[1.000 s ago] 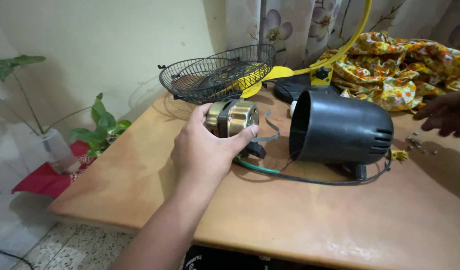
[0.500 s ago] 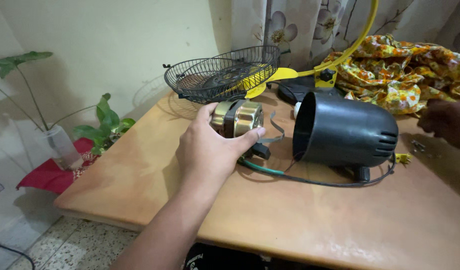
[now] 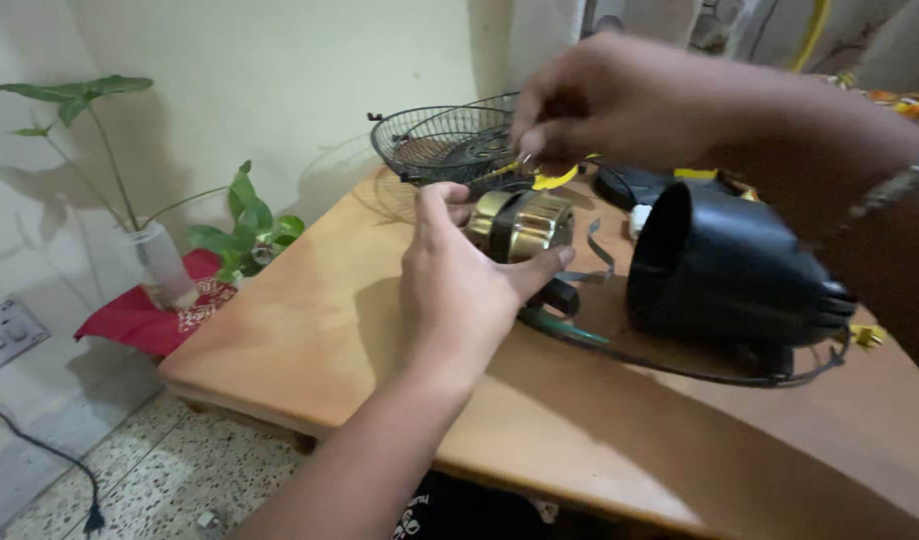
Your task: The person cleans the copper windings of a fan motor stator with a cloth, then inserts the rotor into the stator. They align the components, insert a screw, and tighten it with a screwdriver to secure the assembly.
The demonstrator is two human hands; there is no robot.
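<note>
On the wooden table (image 3: 309,330) my left hand (image 3: 459,290) gripped the brass-coloured fan motor (image 3: 524,222); my right hand (image 3: 604,100), fingers pinched shut, hovered above; I judged reassembly next needed careful alignment

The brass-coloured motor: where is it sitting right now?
In the head view the motor rests on the wooden table, gripped by the left hand, just left of the black housing and in front of the wire fan guard.

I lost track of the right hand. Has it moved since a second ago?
Yes. The right hand has swung in from the table's right side to above the brass motor, near the wire guard.
</note>
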